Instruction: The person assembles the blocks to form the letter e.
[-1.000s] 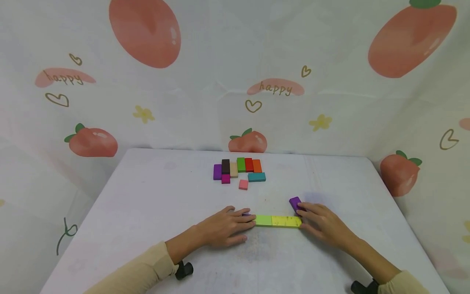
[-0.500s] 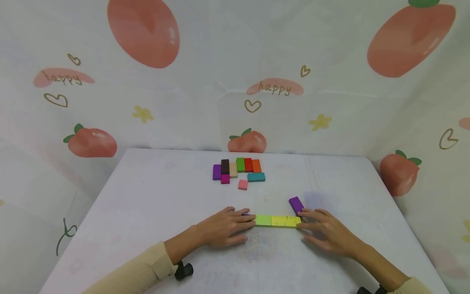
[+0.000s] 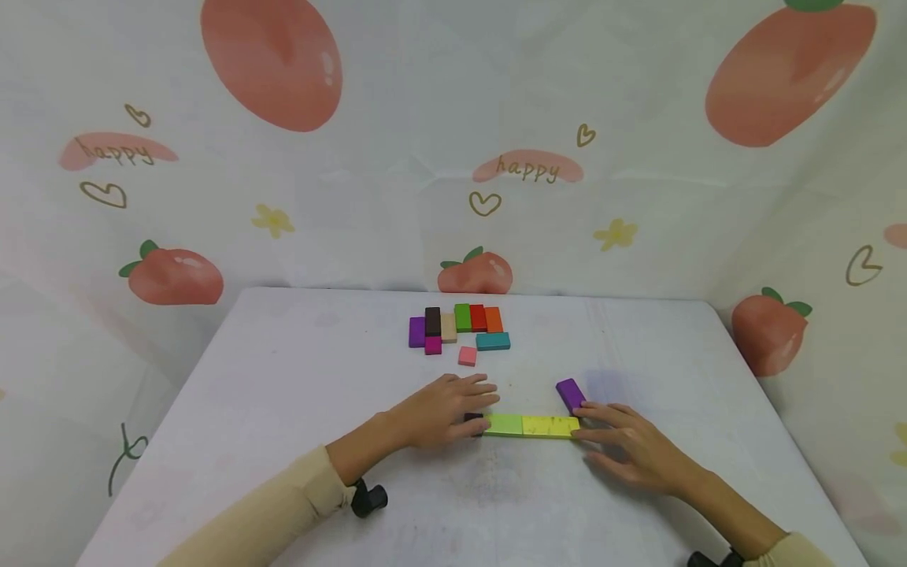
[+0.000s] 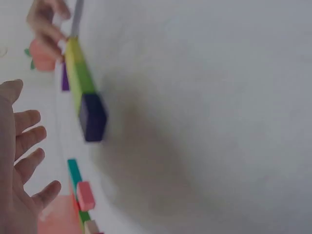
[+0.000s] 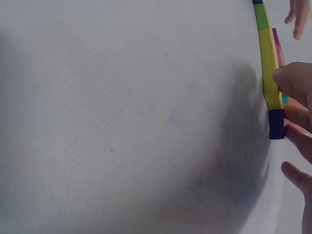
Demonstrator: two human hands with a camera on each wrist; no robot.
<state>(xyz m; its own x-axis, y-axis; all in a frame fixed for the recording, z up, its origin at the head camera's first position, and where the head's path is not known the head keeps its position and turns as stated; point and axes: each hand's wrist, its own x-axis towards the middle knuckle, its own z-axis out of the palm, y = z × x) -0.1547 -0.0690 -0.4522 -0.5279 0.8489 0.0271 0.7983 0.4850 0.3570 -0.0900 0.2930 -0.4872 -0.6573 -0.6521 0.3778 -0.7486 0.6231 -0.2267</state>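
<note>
A row of blocks lies in front of me: a dark block [image 3: 472, 417] at the left end, a light green block [image 3: 504, 425], then a yellow block [image 3: 550, 427]. Over the dark end hovers my left hand [image 3: 442, 409], its fingers spread; the left wrist view shows them apart from the dark block [image 4: 92, 118]. My right hand [image 3: 634, 450] rests at the yellow end with loosely extended fingers, the fingertips by the yellow block and a slanted purple block [image 3: 570, 395]. Whether they touch is hard to tell. In the right wrist view, the thumb [image 5: 292, 78] is beside the yellow block [image 5: 268, 66].
Farther back on the white table [image 3: 319, 378] sits a cluster of purple, black [image 3: 433, 321], beige, magenta, green [image 3: 463, 317], red and orange blocks. A teal block [image 3: 493, 341] and a small pink block [image 3: 467, 356] lie just in front. A patterned cloth [image 3: 397, 197] hangs behind.
My left hand has lifted off the row's left end and shifted away from me, uncovering the dark block. The right hand slid slightly toward me earlier, leaving more of the purple block visible.
</note>
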